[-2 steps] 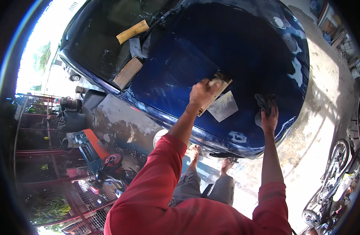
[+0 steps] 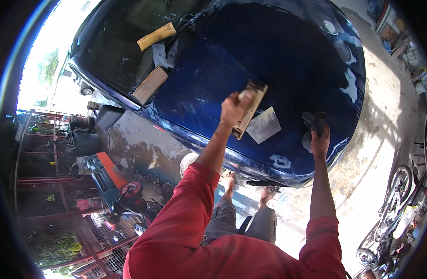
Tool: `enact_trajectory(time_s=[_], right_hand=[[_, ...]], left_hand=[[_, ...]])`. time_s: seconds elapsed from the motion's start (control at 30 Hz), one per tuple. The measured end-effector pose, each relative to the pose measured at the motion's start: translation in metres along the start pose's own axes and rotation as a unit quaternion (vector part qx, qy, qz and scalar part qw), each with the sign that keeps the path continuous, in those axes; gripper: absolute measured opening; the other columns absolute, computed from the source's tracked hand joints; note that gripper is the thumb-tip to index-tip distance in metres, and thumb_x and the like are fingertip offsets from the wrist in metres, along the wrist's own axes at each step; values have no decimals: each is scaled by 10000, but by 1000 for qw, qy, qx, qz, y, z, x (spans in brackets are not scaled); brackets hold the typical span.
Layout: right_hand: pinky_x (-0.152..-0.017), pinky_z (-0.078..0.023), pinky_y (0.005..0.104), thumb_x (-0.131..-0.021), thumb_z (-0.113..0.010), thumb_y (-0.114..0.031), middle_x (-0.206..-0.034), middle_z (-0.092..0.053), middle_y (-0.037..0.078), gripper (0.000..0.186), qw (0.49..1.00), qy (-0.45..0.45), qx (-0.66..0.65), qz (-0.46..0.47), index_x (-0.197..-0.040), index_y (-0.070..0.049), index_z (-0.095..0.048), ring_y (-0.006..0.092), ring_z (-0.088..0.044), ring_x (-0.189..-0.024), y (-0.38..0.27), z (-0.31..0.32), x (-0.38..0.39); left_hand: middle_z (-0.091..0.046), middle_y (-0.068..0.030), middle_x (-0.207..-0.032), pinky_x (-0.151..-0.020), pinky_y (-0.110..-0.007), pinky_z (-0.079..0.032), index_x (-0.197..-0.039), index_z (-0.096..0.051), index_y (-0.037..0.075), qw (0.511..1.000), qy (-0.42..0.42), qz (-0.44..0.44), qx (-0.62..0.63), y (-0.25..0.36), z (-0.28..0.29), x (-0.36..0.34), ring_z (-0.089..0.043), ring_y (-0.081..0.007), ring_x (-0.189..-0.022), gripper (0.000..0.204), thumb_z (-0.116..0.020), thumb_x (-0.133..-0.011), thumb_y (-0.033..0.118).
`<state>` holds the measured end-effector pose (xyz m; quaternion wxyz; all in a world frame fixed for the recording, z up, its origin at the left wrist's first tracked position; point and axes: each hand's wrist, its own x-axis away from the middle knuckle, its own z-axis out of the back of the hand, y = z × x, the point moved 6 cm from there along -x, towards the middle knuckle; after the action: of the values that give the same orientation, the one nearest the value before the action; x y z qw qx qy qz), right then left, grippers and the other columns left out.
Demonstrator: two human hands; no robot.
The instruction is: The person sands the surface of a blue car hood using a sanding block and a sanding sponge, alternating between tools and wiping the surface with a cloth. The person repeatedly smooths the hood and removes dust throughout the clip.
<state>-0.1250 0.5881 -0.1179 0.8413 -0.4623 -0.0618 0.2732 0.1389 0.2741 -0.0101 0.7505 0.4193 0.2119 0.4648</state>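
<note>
My left hand (image 2: 234, 110) is closed around a long, narrow sanding block (image 2: 251, 110), pressed against the dark blue car hood (image 2: 287, 60). Just right of the block, a grey, worn square sheet (image 2: 264, 126), looking like sandpaper, lies flat on the hood. Farther right, near the hood's front edge, my right hand (image 2: 320, 139) grips a bunched dark cloth (image 2: 313, 120). The cloth rests on the paint, and its lower part is partly hidden by my fingers.
By the windshield lie a wooden block (image 2: 150, 85), a yellow curved piece (image 2: 156, 36) and grey sheets (image 2: 159, 56). A side mirror (image 2: 109, 116) sticks out at the left. A motorbike (image 2: 132, 197) stands lower left, a bicycle (image 2: 399, 186) at the right. Pale patches mark the bumper.
My left hand and the sanding block have slid a little to the left, away from the grey sheet. My right hand stays on the cloth in about the same place.
</note>
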Motion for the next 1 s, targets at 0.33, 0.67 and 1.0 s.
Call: enact_trajectory(time_s=[0.33,0.67,1.0], right_hand=[[-1027,-514,340,-989,-777,-258,-1260,-741,83,508,902,-118,-402,-108,-1430,-26,-679,194,-659,-1162,-207,-49,15],[-1067,-535,465,-942,-863,-451,-1326,-659,223,797,964,-183,74,180,-1503,34,-569,382,-659,-1229,-342,-247,34],[-985,-601,415,-1103,-610,-500,-1308,-722,229,637,965,-100,205,131,-1475,18,-611,355,-723,-1199,-278,-295,-33]], left_hand=[[-641,-239,-1439,-1137,-498,-503,-1549,-492,-62,908,16,113,403,-52,54,-35,-663,-348,-1291,704,-538,-1143,512],[-757,-53,-1334,-717,-448,-558,-1458,-650,181,584,61,200,785,-249,115,174,-732,-269,-1119,613,-700,-995,579],[-798,-125,-1185,-933,-393,-629,-1399,-687,-9,716,193,548,387,-721,95,285,-776,-255,-1061,768,-916,-852,480]])
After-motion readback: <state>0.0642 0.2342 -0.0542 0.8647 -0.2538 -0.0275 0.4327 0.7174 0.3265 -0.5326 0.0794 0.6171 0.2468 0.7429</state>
